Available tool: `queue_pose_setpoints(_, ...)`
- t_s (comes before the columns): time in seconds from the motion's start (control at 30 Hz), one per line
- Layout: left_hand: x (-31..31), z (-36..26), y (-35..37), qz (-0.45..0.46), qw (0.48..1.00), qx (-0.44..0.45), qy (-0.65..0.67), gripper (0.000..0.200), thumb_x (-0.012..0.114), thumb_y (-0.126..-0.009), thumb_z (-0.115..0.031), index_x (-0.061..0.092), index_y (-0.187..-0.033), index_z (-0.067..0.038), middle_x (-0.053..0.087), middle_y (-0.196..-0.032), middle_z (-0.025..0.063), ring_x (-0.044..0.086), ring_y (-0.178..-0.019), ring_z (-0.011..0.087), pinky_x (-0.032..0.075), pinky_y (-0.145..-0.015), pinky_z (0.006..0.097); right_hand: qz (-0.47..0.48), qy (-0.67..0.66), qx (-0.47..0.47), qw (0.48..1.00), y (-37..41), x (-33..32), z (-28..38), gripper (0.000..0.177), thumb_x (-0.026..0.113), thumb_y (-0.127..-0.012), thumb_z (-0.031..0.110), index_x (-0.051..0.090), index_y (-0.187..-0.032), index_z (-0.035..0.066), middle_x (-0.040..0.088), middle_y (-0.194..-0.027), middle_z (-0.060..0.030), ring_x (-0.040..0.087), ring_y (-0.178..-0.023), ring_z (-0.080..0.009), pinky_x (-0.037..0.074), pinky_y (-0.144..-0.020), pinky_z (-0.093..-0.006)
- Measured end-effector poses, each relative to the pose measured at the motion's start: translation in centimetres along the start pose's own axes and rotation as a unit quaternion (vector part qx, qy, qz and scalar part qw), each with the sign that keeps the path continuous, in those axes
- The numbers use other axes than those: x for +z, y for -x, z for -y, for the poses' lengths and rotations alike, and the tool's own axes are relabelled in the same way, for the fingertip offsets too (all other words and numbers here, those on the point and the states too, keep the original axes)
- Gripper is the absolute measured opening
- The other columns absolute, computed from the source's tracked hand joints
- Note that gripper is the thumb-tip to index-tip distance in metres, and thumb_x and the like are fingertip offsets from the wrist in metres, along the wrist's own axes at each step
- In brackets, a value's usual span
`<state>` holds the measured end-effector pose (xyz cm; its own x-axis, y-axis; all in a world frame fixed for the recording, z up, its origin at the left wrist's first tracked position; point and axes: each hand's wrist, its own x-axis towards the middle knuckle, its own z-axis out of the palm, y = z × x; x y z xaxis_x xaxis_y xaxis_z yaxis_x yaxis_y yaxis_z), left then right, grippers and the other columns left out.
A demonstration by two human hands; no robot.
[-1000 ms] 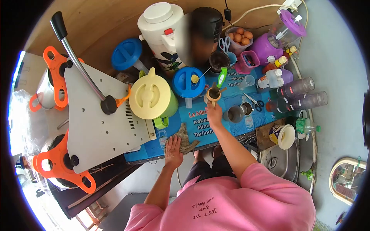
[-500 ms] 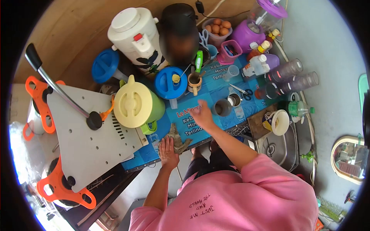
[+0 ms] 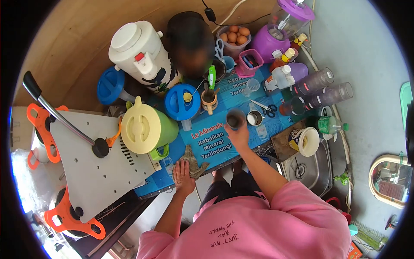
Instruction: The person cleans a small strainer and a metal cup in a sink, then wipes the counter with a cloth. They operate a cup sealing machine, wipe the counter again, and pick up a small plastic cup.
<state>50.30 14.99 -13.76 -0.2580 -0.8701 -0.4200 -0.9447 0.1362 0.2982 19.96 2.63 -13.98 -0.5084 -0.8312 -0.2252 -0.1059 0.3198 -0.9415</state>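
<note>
My left hand lies flat, fingers stretched out, on a crumpled greyish-brown cloth at the front edge of the blue-covered table. The fingers of my right hand are wrapped round a dark see-through cup; its mouth faces up toward me. Just right of that cup is a small metal mug, and black-handled scissors lie beyond it. A brown cup with utensils stands behind, near a blue-lidded pitcher.
On the left stand a green pitcher with a cream lid and a grey press-like board with a long lever. A white drinks jug, egg tub and purple blender line the back. A sink is at the right.
My right hand, open in the air before, has closed round the dark cup and shifted it slightly left, away from the metal mug. My left hand stays on the cloth. The view has shifted a little.
</note>
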Motion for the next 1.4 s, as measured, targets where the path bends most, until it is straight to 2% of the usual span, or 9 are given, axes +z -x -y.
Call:
queue_pose_setpoints(0.27, 0.3, 0.1, -0.2, -0.013, 1.000, 0.006, 0.016, 0.089, 0.063, -0.078, -0.012, 0.020, -0.156, -0.004, 0.014, -0.164, 0.0177, 0.006, -0.152, 0.0389, 0.007, -0.122, 0.0541, -0.121, -0.015, -0.047, 0.991, -7.6, 5.6, 2.7, 0.074, 0.080, -0.080, 0.015, 0.040, -0.139, -0.003, 0.059, -0.131, -0.0199, 0.058, -0.122, -0.0305, 0.047, -0.101, -0.0364)
queue_pose_setpoints(0.47, 0.4, 0.0, -0.2, -0.009, 1.000, 0.006, 0.024, 0.090, 0.063, -0.078, -0.011, 0.019, -0.156, -0.003, 0.014, -0.164, 0.0181, 0.005, -0.152, 0.0398, 0.007, -0.122, 0.0549, -0.020, 0.040, 0.021, 0.999, -9.0, 5.3, 3.2, 0.075, 0.075, -0.081, 0.013, 0.036, -0.142, -0.006, 0.067, -0.112, -0.0221, 0.068, -0.104, -0.0298, 0.053, -0.089, -0.0363)
queue_pose_setpoints(0.53, 0.6, 0.2, -0.2, -0.012, 1.000, 0.007, 0.020, 0.091, 0.063, -0.078, -0.012, 0.018, -0.156, -0.003, 0.015, -0.163, 0.0188, 0.005, -0.152, 0.0405, 0.006, -0.122, 0.0558, 0.028, 0.092, -0.016, 0.995, -7.4, 3.5, 2.3, 0.068, 0.074, -0.079, 0.012, 0.042, -0.137, -0.004, 0.069, -0.095, -0.0190, 0.069, -0.083, -0.0264, 0.054, -0.077, -0.0368)
queue_pose_setpoints(0.63, 0.5, 0.0, -0.4, -0.011, 1.000, 0.007, 0.015, 0.093, 0.064, -0.077, -0.012, 0.017, -0.156, -0.002, 0.015, -0.163, 0.0196, 0.004, -0.152, 0.0412, 0.005, -0.121, 0.0560, 0.016, 0.133, -0.054, 0.989, -5.4, -3.0, 6.1, 0.062, 0.079, -0.076, 0.013, 0.048, -0.129, -0.001, 0.065, -0.103, -0.0190, 0.064, -0.081, -0.0240, 0.051, -0.073, -0.0360)
queue_pose_setpoints(0.73, 0.5, -0.6, -1.8, -0.040, 0.999, 0.034, 0.011, 0.095, 0.064, -0.074, -0.010, 0.017, -0.156, -0.002, 0.014, -0.163, 0.0201, 0.003, -0.152, 0.0414, 0.004, -0.122, 0.0554, -0.152, 0.180, -0.099, 0.967, -7.6, -6.6, 7.6, 0.060, 0.084, -0.072, 0.013, 0.052, -0.121, 0.001, 0.060, -0.116, -0.0186, 0.060, -0.083, -0.0241, 0.050, -0.074, -0.0346)
queue_pose_setpoints(0.8, -0.4, -2.2, -3.6, -0.017, 0.999, 0.038, -0.003, 0.095, 0.064, -0.074, -0.011, 0.018, -0.156, -0.002, 0.014, -0.163, 0.0198, 0.003, -0.152, 0.0413, 0.004, -0.122, 0.0548, -0.154, 0.193, -0.104, 0.963, -10.9, -7.0, 6.8, 0.071, 0.087, -0.068, 0.013, 0.050, -0.127, 0.000, 0.052, -0.130, -0.0199, 0.061, -0.095, -0.0292, 0.050, -0.080, -0.0364)
queue_pose_setpoints(0.87, -1.4, -3.9, -5.6, 0.008, 0.999, 0.040, -0.019, 0.095, 0.064, -0.073, -0.013, 0.018, -0.156, -0.002, 0.013, -0.164, 0.0194, 0.004, -0.152, 0.0411, 0.004, -0.123, 0.0542, -0.115, 0.182, -0.217, 0.952, -13.7, -6.7, 6.4, 0.069, 0.088, -0.067, 0.014, 0.055, -0.126, 0.002, 0.060, -0.121, -0.0180, 0.062, -0.098, -0.0332, 0.051, -0.084, -0.0390)
queue_pose_setpoints(0.97, -2.5, -6.9, -9.1, 0.028, 0.997, 0.072, -0.008, 0.095, 0.063, -0.072, -0.011, 0.020, -0.156, -0.003, 0.015, -0.164, 0.0196, 0.005, -0.153, 0.0395, 0.004, -0.123, 0.0532, 0.021, 0.111, -0.181, 0.977, -16.0, -6.5, 6.2, 0.058, 0.087, -0.067, 0.013, 0.064, -0.119, 0.005, 0.068, -0.110, -0.0142, 0.062, -0.102, -0.0339, 0.050, -0.089, -0.0404)
queue_pose_setpoints(1.4, -4.5, -19.7, -20.5, 0.048, 0.983, 0.172, -0.046, 0.095, 0.063, -0.075, -0.015, 0.017, -0.157, -0.001, 0.011, -0.165, 0.0184, 0.004, -0.153, 0.0376, 0.002, -0.124, 0.0494, -0.052, 0.091, -0.280, 0.954, -9.4, -14.6, 15.0, 0.045, 0.083, -0.069, 0.010, 0.069, -0.112, 0.011, 0.071, -0.105, -0.0071, 0.061, -0.100, -0.0291, 0.049, -0.089, -0.0391)
